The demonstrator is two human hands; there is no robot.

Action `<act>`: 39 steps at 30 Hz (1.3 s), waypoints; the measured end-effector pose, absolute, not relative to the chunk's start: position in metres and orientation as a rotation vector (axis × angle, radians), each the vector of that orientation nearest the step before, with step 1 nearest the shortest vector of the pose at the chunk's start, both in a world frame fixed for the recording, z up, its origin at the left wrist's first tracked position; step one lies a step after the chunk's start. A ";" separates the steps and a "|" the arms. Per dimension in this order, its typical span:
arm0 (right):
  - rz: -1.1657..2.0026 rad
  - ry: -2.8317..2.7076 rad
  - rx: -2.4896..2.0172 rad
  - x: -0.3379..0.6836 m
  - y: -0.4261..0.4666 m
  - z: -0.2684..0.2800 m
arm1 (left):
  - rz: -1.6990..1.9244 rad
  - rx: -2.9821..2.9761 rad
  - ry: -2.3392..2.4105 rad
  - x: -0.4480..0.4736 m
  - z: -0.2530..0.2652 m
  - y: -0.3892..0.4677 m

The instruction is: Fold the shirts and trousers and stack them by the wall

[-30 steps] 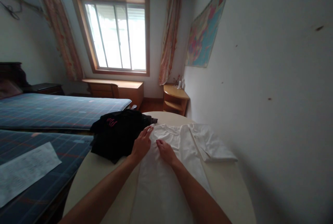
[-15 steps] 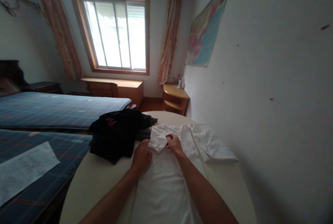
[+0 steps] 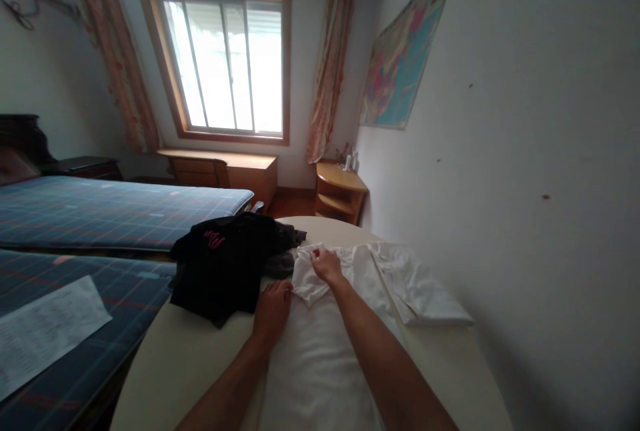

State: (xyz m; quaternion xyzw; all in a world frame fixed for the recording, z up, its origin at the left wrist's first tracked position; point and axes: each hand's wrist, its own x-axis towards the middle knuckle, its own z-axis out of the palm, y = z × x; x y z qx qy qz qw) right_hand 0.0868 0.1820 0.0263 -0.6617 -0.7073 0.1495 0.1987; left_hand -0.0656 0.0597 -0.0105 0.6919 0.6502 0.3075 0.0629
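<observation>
A white shirt [image 3: 320, 357] lies lengthwise on the round cream table [image 3: 165, 357], its far end gathered into loose folds. At the left edge of those folds, my left hand [image 3: 273, 309] is closed, pinching the cloth between thumb and fingertips. My right hand [image 3: 327, 265] is closed on the fabric near the far end, fingertips pressed together. A folded white garment [image 3: 425, 291] rests to the right, against the shirt. Left of my hands lies a black garment [image 3: 220, 277] with pink lettering, and a dark grey cloth [image 3: 279, 264] shows partly beneath it.
Beds with blue plaid mattresses [image 3: 120, 207] stand on the left, a printed sheet of paper [image 3: 50, 331] lying on the nearer one. The white wall [image 3: 550, 271] runs along the right. Beyond the table are a corner shelf [image 3: 343, 181] and a low wooden desk [image 3: 250, 163].
My right hand has moved left and farther away across the shirt's folds. My left hand has shifted slightly and still pinches the left edge. The view has turned a little left.
</observation>
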 end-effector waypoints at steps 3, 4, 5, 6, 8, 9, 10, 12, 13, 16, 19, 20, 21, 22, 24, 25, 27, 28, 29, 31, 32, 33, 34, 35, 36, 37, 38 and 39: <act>0.479 -1.969 -1.902 0.072 0.196 0.026 | 0.962 2.074 1.953 -0.068 -0.014 0.061; 0.500 -1.964 -1.914 0.068 0.200 0.026 | 0.969 2.073 1.948 -0.069 -0.015 0.062; 0.519 -1.958 -1.923 0.064 0.203 0.025 | 0.975 2.074 1.941 -0.069 -0.016 0.062; 0.534 -1.950 -1.928 0.061 0.205 0.025 | 0.981 2.080 1.931 -0.070 -0.017 0.063; 0.565 -1.930 -1.929 0.057 0.211 0.023 | 0.992 2.092 1.909 -0.070 -0.019 0.064; 0.584 -1.919 -1.926 0.055 0.214 0.022 | 0.993 2.095 1.908 -0.070 -0.020 0.065; 0.609 -1.908 -1.920 0.054 0.217 0.021 | 0.989 2.087 1.922 -0.069 -0.020 0.065; 0.665 -1.884 -1.895 0.053 0.225 0.020 | 0.960 2.030 1.996 -0.068 -0.020 0.066; 0.688 -1.872 -1.872 0.053 0.229 0.019 | 0.946 1.989 2.042 -0.068 -0.020 0.067; 0.724 -1.838 -1.769 0.054 0.240 0.017 | 0.960 1.899 2.100 -0.068 -0.019 0.067; 0.716 -1.816 -1.669 0.055 0.242 0.013 | 1.024 1.889 2.048 -0.069 -0.019 0.067; 0.709 -1.819 -1.644 0.056 0.240 0.011 | 1.033 1.903 2.025 -0.069 -0.019 0.066; 0.701 -1.828 -1.621 0.057 0.238 0.009 | 1.034 1.926 2.003 -0.070 -0.019 0.066; 0.690 -1.845 -1.601 0.057 0.235 0.008 | 1.029 1.953 1.981 -0.071 -0.019 0.066; 0.655 -1.895 -1.569 0.059 0.227 0.005 | 1.006 1.999 1.948 -0.071 -0.020 0.066; 0.626 -1.923 -1.557 0.061 0.222 0.005 | 0.994 2.009 1.940 -0.071 -0.019 0.066; 0.548 -1.971 -1.537 0.062 0.211 0.005 | 0.978 2.013 1.934 -0.071 -0.018 0.066; 0.512 -1.987 -1.525 0.063 0.205 0.005 | 0.974 2.012 1.936 -0.071 -0.017 0.065; 0.471 -2.018 -1.511 0.064 0.199 0.004 | 0.974 2.010 1.940 -0.070 -0.016 0.065; 0.396 -2.120 -1.475 0.065 0.188 0.002 | 0.977 2.017 1.946 -0.069 -0.014 0.064; 0.369 -2.181 -1.456 0.065 0.183 0.000 | 0.980 2.026 1.949 -0.068 -0.014 0.064; 0.349 -2.238 -1.438 0.065 0.179 -0.002 | 0.983 2.038 1.952 -0.068 -0.014 0.064; 0.337 -2.286 -1.426 0.066 0.176 -0.003 | 0.988 2.049 1.955 -0.067 -0.014 0.064; 0.332 -2.318 -1.423 0.066 0.173 -0.004 | 0.995 2.057 1.959 -0.067 -0.014 0.064; 0.330 -2.329 -1.425 0.067 0.170 -0.005 | 1.005 2.062 1.960 -0.067 -0.015 0.064; 0.320 -2.330 -1.433 0.067 0.168 -0.004 | 1.019 2.061 1.959 -0.067 -0.016 0.064; 0.318 -2.311 -1.451 0.067 0.167 -0.002 | 1.035 2.057 1.952 -0.068 -0.017 0.065; 0.330 -2.276 -1.478 0.067 0.165 0.000 | 1.057 2.051 1.938 -0.068 -0.017 0.065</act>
